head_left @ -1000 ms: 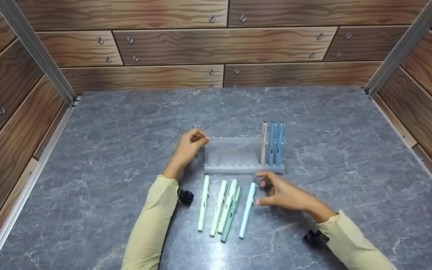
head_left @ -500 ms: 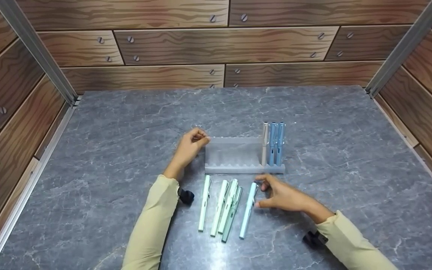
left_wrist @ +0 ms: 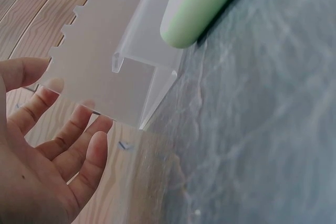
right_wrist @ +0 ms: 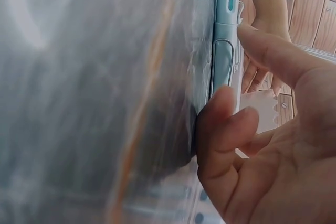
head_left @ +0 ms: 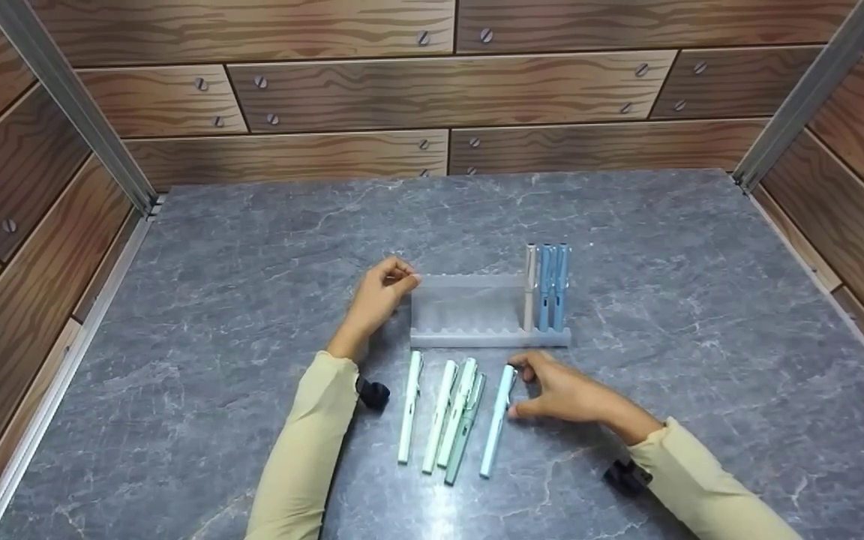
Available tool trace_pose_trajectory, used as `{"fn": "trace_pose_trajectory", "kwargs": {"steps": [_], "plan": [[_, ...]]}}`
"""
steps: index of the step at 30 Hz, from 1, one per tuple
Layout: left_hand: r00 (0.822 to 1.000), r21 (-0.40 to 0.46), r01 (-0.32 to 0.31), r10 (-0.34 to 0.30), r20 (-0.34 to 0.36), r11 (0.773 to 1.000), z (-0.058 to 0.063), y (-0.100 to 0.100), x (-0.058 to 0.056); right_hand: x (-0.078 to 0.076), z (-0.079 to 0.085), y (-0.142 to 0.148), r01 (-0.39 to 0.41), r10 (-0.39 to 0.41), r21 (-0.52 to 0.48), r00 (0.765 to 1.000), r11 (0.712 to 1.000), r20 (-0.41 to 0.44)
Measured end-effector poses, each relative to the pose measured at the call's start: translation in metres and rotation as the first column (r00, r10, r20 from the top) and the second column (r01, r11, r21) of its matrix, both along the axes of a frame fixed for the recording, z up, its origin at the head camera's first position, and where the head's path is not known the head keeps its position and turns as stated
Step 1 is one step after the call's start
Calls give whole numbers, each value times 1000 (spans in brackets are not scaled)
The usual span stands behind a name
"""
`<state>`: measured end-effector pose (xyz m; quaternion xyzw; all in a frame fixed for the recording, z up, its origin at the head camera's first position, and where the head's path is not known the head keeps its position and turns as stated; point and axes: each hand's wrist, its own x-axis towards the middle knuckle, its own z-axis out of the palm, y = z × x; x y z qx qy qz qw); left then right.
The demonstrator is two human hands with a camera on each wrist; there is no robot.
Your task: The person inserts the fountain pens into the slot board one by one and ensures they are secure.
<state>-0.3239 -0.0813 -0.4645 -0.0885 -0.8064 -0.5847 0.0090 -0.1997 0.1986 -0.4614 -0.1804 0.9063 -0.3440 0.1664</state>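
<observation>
In the head view my left hand (head_left: 379, 294) pinches the top left corner of a clear pen rack (head_left: 469, 340). The left wrist view shows its thumb and fingers (left_wrist: 73, 124) on either side of the notched panel (left_wrist: 100, 51). On the table, right of the other loose pens, lies a light blue pen (head_left: 496, 424). My right hand (head_left: 563, 390) is at its right side, thumb by the clip and index finger by the cap's end, with a gap between them. In the right wrist view the bent fingertips (right_wrist: 226, 100) are right at the light blue pen (right_wrist: 226, 14).
Two blue pens (head_left: 552, 292) and a beige pen (head_left: 529, 296) stand in the rack's right end. Left of the light blue pen lie several green pens (head_left: 408, 409), one darker green (head_left: 460, 442). Wood-patterned walls (head_left: 432, 90) surround the grey marbled tabletop (head_left: 214, 300).
My right hand has moved slightly, its index finger drawing in from above toward the light blue pen's cap end. The left hand keeps its hold on the rack, and the pens lie as before.
</observation>
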Motion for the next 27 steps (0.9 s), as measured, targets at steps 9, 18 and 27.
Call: {"fn": "trace_pose_trajectory", "kwargs": {"steps": [9, 18, 27], "plan": [[1000, 8, -5, 5, 21, 1000, 0, -1, 0, 1, 3, -5, 43, -44, 38, 999, 998, 24], [1000, -4, -23, 23, 4, 1000, 0, 0, 0, 3, 3, -8, 54, -55, 67, 998, 996, 4], [1000, 24, -4, 4, 5, 1000, 0, 2, 0, 5, 4, -9, 55, -53, 90, 998, 994, -26]]}}
